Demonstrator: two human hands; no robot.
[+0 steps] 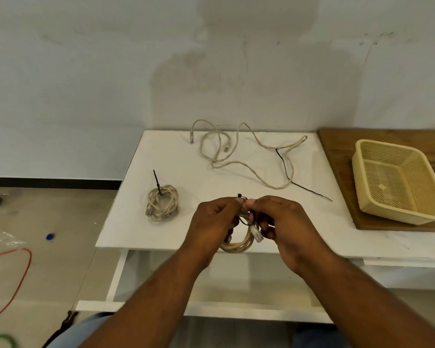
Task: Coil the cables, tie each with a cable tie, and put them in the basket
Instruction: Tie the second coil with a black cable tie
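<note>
Both hands hold a beige coiled cable [239, 244] over the near edge of the white table [176, 156]. My left hand [215, 226] grips the coil's left side. My right hand [284, 222] pinches a black cable tie [248, 221] looped round the coil, its head showing between the thumbs. A second beige coil [162, 205], bound with an upright black tie, lies on the table's left. A loose beige cable [236, 153] sprawls across the far side, with another black cable tie [304, 187] lying beside it. The yellow mesh basket [362, 187] stands at the right.
The basket sits on a brown wooden board [342, 162] at the table's right end. The white wall runs right behind the table. On the floor at left lie a red cord [23, 270], a green cord [3, 339], a blue cap and a clear bag.
</note>
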